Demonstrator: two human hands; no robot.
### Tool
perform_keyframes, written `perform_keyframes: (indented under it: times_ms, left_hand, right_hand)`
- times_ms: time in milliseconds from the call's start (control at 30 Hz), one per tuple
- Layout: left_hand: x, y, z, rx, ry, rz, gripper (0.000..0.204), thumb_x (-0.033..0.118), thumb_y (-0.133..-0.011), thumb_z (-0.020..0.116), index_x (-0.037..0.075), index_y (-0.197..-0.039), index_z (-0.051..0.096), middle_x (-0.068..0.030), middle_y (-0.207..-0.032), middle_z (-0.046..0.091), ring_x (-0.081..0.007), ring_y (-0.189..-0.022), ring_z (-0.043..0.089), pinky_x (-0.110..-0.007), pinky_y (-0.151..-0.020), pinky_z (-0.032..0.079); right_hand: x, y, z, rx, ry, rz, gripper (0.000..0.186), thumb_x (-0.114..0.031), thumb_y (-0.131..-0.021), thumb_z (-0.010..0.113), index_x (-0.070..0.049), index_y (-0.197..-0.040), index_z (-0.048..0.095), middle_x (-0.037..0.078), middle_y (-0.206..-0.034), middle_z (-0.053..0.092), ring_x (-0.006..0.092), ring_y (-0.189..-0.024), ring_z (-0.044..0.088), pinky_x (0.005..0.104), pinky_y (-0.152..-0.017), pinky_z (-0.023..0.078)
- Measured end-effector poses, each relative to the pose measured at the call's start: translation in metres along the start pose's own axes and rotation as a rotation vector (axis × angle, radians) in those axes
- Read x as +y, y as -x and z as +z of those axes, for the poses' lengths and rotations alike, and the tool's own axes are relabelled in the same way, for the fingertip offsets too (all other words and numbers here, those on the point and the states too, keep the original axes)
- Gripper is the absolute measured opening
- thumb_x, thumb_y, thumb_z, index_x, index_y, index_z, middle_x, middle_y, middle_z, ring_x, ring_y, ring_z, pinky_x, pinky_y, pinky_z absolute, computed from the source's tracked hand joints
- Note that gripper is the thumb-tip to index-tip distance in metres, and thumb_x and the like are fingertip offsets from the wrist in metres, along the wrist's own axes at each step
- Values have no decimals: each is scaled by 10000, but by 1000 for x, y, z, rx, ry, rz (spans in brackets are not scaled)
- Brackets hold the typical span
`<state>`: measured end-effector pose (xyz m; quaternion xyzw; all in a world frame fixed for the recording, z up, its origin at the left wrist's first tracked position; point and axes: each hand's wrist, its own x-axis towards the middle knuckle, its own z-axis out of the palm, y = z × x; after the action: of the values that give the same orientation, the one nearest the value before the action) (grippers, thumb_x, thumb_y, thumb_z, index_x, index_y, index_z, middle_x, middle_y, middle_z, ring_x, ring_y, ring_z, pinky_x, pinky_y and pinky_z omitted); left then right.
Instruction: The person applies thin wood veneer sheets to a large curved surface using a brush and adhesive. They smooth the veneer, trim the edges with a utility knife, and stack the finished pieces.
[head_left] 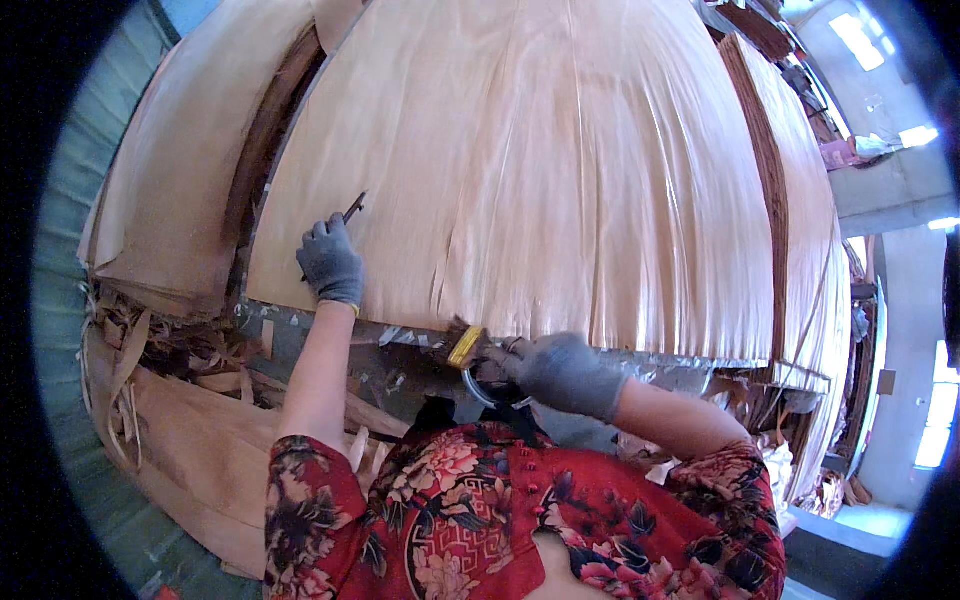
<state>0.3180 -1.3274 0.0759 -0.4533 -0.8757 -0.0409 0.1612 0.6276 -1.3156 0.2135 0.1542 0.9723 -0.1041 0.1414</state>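
Note:
A broad sheet of pale wood veneer [520,180] lies in front of me, rippled along its grain. My left hand [332,262], in a grey glove, rests over its left part, closed around a slim dark tool [354,207], whose pointed end sticks out past the fingers; its exact kind is unclear. Close to my body, at the sheet's near edge, my gloved right hand [570,375] is closed, slightly blurred. At its fingers is what looks like a brush [464,347] with a yellow band and dark bristles. Below it shows a round pale rim [488,398], partly hidden.
Another veneer stack [180,170] stands on the left, and a further stack [800,210] on the right. Torn veneer strips [130,370] hang at the lower left, above a large brown sheet [190,440]. Light comes from windows [938,410] at the far right.

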Motion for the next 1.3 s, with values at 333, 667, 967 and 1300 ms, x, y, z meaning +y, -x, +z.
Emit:
perform_keyframes:
  times_ms: [333, 667, 967, 1300]
  left_hand:
    - [0, 3, 4, -58, 10, -16, 304, 102, -793, 474, 112, -1082, 570, -101, -942, 579, -295, -865, 573, -429, -687, 473]
    - [1, 3, 10, -9, 20, 7, 312, 119, -810, 468, 92, -1108, 557, -129, -998, 583, -328, -891, 567, -443, -706, 461]
    - [0, 3, 11, -24, -36, -20, 284, 137, -861, 427, 90, -1109, 558, -129, -1018, 592, -316, -906, 575, -436, -717, 468]
    - [8, 5, 8, -50, -11, -11, 268, 137, -873, 435, 77, -1106, 553, -163, -1014, 584, -348, -912, 560, -449, -752, 452]
  right_hand:
    - [-2, -20, 33, 119, -30, 164, 286, -193, -772, 553, -90, -1039, 559, 99, -837, 618, 263, -618, 635, 380, -486, 500]
    - [40, 146, 57, -83, 100, 558, 275, -155, -818, 499, -126, -1091, 526, 75, -767, 619, 262, -605, 640, 405, -492, 509]
    - [61, 155, -3, 436, -170, 719, 281, -154, -816, 524, -166, -1095, 548, 62, -825, 613, 260, -658, 623, 368, -522, 498]
    - [104, 183, 68, 284, -120, 706, 222, -151, -828, 481, -231, -1018, 564, 36, -747, 604, 247, -606, 640, 376, -471, 508]
